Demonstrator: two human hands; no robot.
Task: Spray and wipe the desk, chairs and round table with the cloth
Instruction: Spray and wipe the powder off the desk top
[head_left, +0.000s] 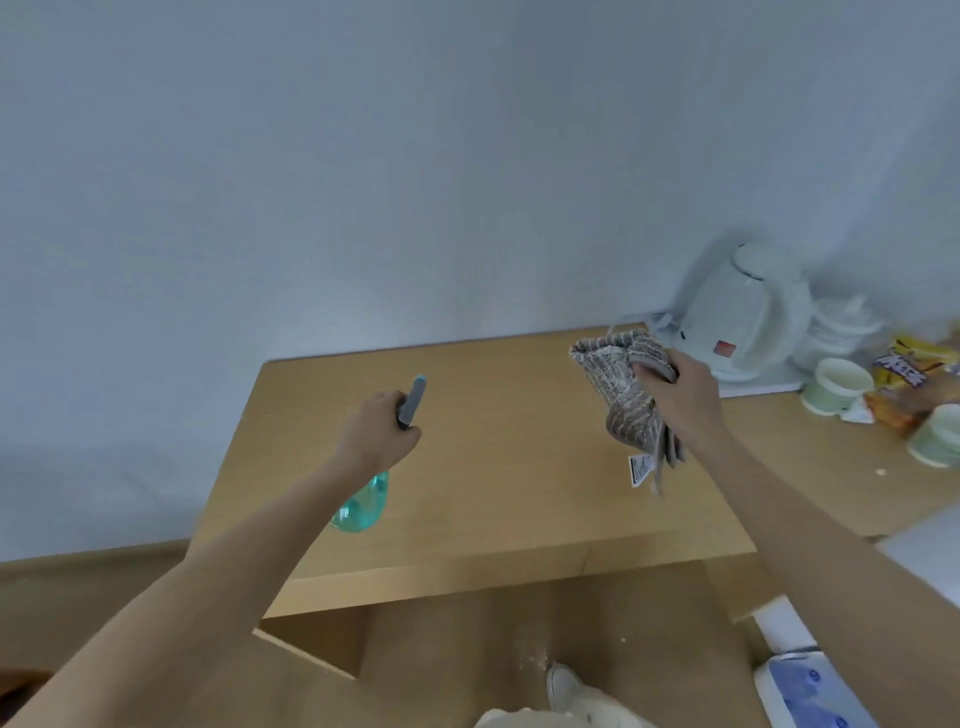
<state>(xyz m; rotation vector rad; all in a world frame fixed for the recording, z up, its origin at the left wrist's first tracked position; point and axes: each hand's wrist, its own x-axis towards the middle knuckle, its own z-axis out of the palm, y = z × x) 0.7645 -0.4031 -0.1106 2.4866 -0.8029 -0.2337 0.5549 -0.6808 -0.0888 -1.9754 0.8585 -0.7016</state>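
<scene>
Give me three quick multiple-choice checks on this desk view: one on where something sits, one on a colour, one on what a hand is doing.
1. Where does the white electric kettle stand?
A. far right of the light wooden desk, by the wall
B. on the floor
C. at the desk's left edge

2. What colour is the body of the translucent plastic spray bottle?
A. red
B. turquoise
C. black

3. What is the right hand doing?
A. resting flat on the desk
B. gripping the bunched grey striped cloth
C. lifting the kettle

Answers:
1 A, since the kettle stands at the desk's back right, against the wall.
2 B, as the bottle below the left hand shows turquoise.
3 B, because the fingers curl round the cloth above the desk.
</scene>
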